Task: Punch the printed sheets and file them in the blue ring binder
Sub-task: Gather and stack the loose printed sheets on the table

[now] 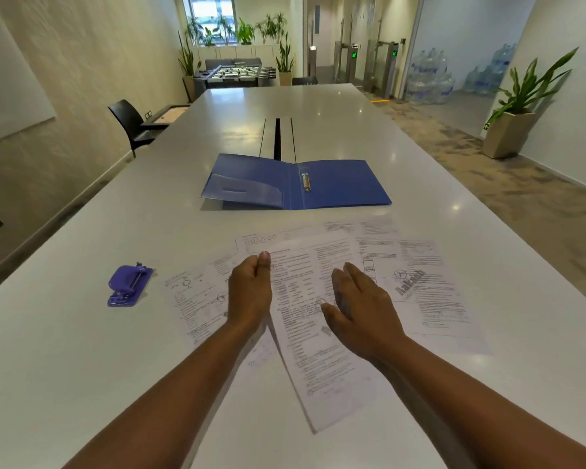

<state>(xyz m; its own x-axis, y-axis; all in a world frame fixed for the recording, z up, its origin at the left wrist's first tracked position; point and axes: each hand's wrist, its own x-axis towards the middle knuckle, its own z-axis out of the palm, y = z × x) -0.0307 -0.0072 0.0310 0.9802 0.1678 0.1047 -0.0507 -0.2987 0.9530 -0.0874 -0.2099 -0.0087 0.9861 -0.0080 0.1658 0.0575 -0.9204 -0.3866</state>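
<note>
Several printed sheets (305,282) lie fanned and overlapping on the white table (82,333) in front of me. My left hand (249,289) rests on the left part of the spread, fingers curled under, thumb pointing forward. My right hand (357,306) lies on the middle sheet with fingers straight, thumb out to the left. The blue ring binder (339,184) sits open beyond the sheets, its metal rings (306,181) at the spine and a clear pocket on the left cover. A purple hole punch (129,285) stands to the left of the papers.
A dark cable slot (277,138) runs along the table's middle behind the binder. A black chair (132,125) stands at the left edge. A potted plant (518,110) is on the floor at the right. The table stretches far ahead.
</note>
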